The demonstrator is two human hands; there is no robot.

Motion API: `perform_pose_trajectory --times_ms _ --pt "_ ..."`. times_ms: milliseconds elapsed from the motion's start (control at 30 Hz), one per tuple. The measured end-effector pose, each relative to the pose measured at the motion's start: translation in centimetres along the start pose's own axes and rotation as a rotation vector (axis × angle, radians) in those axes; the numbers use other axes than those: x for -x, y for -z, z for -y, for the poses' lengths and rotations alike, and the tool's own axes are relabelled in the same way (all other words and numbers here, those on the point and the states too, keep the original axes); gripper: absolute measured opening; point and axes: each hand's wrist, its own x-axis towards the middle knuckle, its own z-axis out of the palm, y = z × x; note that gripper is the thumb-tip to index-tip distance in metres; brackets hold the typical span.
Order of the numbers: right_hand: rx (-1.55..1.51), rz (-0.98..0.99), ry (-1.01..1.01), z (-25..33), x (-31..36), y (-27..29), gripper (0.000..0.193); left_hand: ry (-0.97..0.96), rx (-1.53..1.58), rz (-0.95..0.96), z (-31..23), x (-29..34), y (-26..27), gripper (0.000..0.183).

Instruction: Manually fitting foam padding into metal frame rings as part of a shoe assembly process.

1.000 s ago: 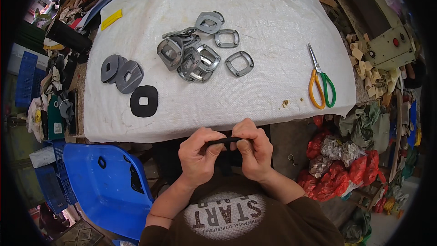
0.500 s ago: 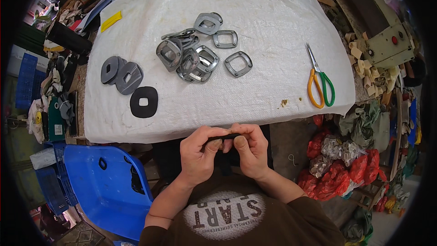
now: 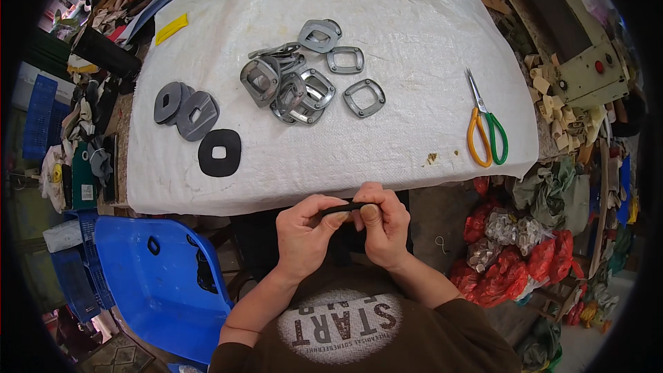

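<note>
Between my two hands, just off the near edge of the table, is a thin black piece (image 3: 342, 208) seen edge-on; its full shape is hidden. My left hand (image 3: 304, 233) pinches one end between thumb and fingers. At the other end my right hand (image 3: 384, 226) grips it the same way, thumb on top. A black rounded-square pad with a square hole (image 3: 219, 153) lies flat on the table at the left. Beside it sit several grey pads with holes (image 3: 198, 116). Farther off is a loose heap of silvery square frames (image 3: 304, 93), with one frame (image 3: 364, 98) lying apart.
Orange-and-green-handled scissors (image 3: 486, 121) lie on the white sheet (image 3: 414, 145) at the right. A blue tub (image 3: 162, 290) with a few black pieces stands at lower left. Red plastic bags (image 3: 504, 266) are at lower right. A yellow strip (image 3: 171, 29) lies far left.
My fingers have shifted slightly on the black piece, and my right fingertips have risen a little. Both hands still grip it. The table things stay put; the view has moved slightly.
</note>
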Motion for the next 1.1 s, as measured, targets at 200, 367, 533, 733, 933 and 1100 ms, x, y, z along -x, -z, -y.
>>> perform_pose_trajectory --times_ms 200,367,533,733,933,1100 --pt "-0.055 -0.074 0.047 -0.8 -0.1 0.5 0.016 -0.341 -0.409 -0.140 -0.5 -0.5 0.3 0.020" --pt "-0.105 -0.042 0.034 0.1 -0.1 -0.3 0.018 -0.435 -0.434 -0.086 -0.4 -0.6 0.7 0.015" --pt "-0.132 0.045 0.090 -0.3 -0.1 0.1 0.019 -0.380 -0.461 -0.015 -1.6 -0.7 0.6 0.010" --pt "0.074 0.137 0.244 -0.6 -0.1 1.1 0.021 -0.329 -0.463 0.104 -1.3 -0.7 0.8 0.009" --pt "-0.142 -0.060 -0.089 0.3 0.6 0.0 0.022 -0.295 -0.430 0.044 -1.1 -0.8 0.6 0.012" --pt "0.063 0.069 0.160 -0.5 0.1 1.2 0.013 -0.361 -0.409 0.071 -0.5 -0.7 0.6 0.012"
